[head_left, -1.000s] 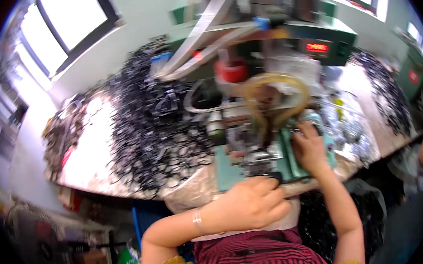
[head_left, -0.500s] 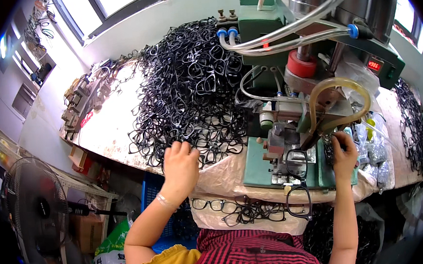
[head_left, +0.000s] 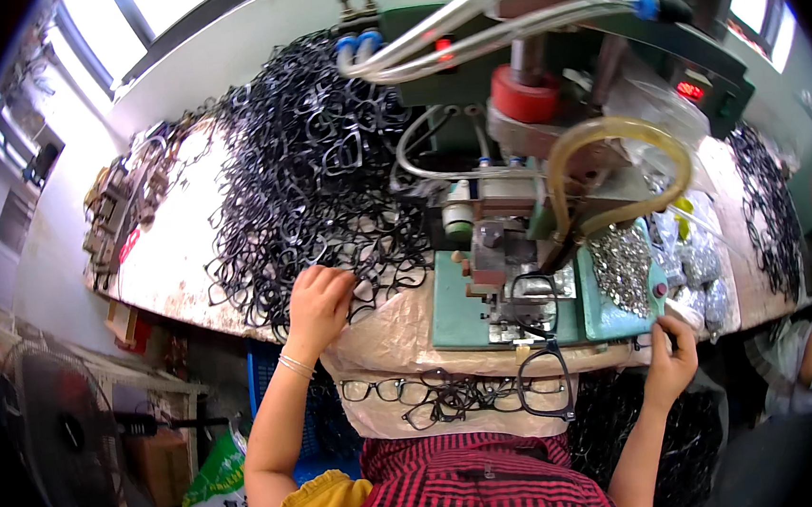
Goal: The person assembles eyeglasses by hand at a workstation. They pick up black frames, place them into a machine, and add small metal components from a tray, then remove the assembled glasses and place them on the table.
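Reaching into the frame pile [head_left: 315, 184] — left hand [head_left: 317, 303] curled on its near edge, grip unclear | right hand [head_left: 671, 352] pinching at green tray [head_left: 611, 309] edge — left nearer.

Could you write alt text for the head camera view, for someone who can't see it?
Seen from above, a person at a workbench reaches the left hand into a big pile of black eyeglass frames, while the right hand rests at the edge of a green machine holding one frame. More finished frames lie in the person's lap.
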The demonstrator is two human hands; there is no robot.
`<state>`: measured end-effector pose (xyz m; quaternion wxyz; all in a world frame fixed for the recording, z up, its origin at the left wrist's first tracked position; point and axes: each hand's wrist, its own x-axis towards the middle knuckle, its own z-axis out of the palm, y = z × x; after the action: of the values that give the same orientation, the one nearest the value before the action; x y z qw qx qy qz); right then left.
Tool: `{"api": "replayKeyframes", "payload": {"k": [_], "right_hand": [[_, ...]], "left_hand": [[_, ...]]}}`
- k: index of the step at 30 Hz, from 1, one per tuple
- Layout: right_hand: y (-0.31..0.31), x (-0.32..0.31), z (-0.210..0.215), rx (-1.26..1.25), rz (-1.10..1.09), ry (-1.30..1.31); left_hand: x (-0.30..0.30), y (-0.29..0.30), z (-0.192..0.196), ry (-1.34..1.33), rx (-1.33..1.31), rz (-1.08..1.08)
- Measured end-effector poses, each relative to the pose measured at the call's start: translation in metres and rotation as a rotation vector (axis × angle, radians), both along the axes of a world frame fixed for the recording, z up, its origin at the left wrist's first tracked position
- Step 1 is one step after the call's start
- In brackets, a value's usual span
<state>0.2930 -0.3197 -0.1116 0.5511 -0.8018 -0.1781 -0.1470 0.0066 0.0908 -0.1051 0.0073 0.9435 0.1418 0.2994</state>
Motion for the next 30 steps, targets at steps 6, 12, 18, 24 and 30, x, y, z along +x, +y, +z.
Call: {"api": "replayKeyframes", "payload": {"k": [6, 12, 18, 24, 30], "right_hand": [[0.095, -0.014, 0.077, 0.064, 0.53, -0.053], [0.15, -0.032, 0.06, 0.438, 0.526, 0.148], [0.148, -0.032, 0.07, 0.542, 0.657, 0.335], [0.148, -0.054, 0.093, 0.655, 0.678, 0.449], [0.128, -0.04, 0.1, 0.342, 0.71, 0.298]], "left_hand": [[0.06, -0.031, 0.011, -0.477, -0.511, 0.175], [0.057, -0.07, 0.008, -0.565, -0.859, 0.207], [0.09, -0.112, 0.111, -0.767, -0.756, -0.481], [0.105, -0.121, 0.14, -0.738, -0.744, -0.493], [0.097, -0.128, 0.112, -0.39, -0.38, -0.694]]}}
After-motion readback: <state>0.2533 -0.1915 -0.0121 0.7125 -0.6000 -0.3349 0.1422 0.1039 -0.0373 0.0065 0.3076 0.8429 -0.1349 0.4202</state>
